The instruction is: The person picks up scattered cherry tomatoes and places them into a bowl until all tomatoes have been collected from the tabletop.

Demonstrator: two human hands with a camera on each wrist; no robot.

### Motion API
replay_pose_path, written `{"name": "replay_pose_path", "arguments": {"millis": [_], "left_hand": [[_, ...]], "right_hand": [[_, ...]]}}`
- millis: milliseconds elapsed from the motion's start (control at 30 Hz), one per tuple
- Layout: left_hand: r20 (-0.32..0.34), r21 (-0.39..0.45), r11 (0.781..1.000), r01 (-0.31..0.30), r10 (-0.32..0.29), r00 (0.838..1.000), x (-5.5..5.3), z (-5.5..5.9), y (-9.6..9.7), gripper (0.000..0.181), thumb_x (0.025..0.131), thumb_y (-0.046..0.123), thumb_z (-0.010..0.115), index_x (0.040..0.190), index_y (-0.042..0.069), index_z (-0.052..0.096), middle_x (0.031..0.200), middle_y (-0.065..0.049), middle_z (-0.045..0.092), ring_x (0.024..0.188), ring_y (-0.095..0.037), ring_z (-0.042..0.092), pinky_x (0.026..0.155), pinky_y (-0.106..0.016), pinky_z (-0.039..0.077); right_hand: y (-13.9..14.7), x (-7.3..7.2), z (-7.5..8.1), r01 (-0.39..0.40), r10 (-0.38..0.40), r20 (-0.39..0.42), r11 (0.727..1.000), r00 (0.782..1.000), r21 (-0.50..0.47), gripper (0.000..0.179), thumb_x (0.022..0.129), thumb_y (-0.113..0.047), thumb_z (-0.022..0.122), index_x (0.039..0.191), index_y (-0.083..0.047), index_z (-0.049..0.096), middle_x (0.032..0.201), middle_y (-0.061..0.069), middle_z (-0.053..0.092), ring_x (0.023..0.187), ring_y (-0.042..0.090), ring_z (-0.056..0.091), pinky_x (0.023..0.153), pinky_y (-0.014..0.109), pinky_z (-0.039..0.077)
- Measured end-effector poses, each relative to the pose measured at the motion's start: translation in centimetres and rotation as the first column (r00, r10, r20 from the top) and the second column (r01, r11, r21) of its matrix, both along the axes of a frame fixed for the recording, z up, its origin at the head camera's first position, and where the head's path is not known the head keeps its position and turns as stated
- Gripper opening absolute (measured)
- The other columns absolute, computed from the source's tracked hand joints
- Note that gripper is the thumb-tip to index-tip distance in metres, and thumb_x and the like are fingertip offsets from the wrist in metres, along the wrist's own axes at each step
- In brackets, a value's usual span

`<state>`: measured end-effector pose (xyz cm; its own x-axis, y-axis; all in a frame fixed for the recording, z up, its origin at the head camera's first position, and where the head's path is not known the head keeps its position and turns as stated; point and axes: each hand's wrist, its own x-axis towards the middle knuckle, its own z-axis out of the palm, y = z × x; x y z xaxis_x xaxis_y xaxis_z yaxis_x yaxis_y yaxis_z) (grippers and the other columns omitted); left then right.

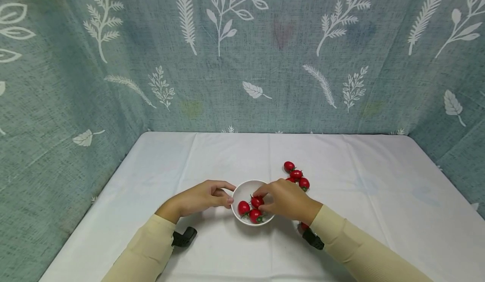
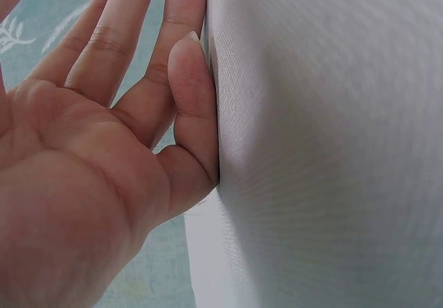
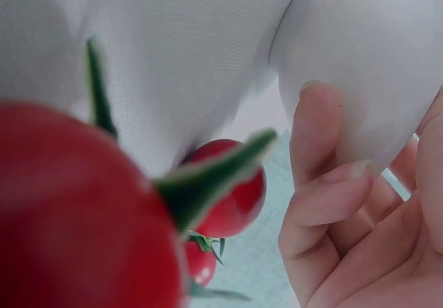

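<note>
A white bowl (image 1: 239,191) on the cloth holds three red cherry tomatoes, two of them lying at its near left. My right hand (image 1: 289,200) reaches over the right rim, thumb and forefinger about the third cherry tomato (image 1: 257,201), seemingly pinching it. In the right wrist view, my other right fingers (image 3: 317,124) are curled beside the bowl's outer wall (image 3: 374,38). My left hand (image 1: 201,200) touches the bowl's left rim with extended fingertips. Its little finger (image 2: 190,79) rests against the cloth in the left wrist view.
Several more cherry tomatoes (image 1: 296,174) lie beyond my right hand on the white tablecloth (image 1: 363,223). Another tomato (image 1: 304,226) is partly hidden under my right wrist. A patterned green-blue curtain (image 1: 227,105) hangs behind the table and along both sides.
</note>
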<state>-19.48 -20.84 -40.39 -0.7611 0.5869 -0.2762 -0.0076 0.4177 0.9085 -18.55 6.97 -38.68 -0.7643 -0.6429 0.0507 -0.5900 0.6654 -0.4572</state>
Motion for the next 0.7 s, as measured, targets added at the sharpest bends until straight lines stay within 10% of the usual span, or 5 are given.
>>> {"name": "replay_pose_path", "arguments": {"millis": [533, 700], "left_hand": [[-0.004, -0.001, 1.0, 0.002, -0.003, 1.0, 0.0, -0.1, 0.1, 0.048, 0.095, 0.031, 0.069, 0.137, 0.009, 0.057, 0.114, -0.007, 0.075, 0.106, -0.016, 0.07, 0.105, -0.045, 0.044], [-0.009, -0.01, 1.0, 0.003, -0.003, 1.0, 0.0, 0.0, -0.1, 0.048, 0.095, 0.031, 0.069, 0.137, 0.01, 0.058, 0.114, -0.007, 0.075, 0.106, -0.017, 0.07, 0.105, -0.044, 0.044]], "right_hand": [[1.9, 1.4, 1.7, 0.092, -0.097, -0.068, 0.994, 0.993, -0.061, 0.032, 0.086, -0.027, 0.08, 0.116, -0.018, 0.075, 0.112, -0.005, 0.075, 0.103, 0.014, 0.069, 0.08, 0.027, 0.056], [3.2, 1.8, 2.3, 0.074, -0.091, -0.14, 0.989, 0.986, -0.126, 0.034, 0.085, -0.022, 0.081, 0.117, -0.016, 0.074, 0.108, -0.003, 0.076, 0.08, 0.009, 0.066, 0.071, 0.022, 0.053]]}}
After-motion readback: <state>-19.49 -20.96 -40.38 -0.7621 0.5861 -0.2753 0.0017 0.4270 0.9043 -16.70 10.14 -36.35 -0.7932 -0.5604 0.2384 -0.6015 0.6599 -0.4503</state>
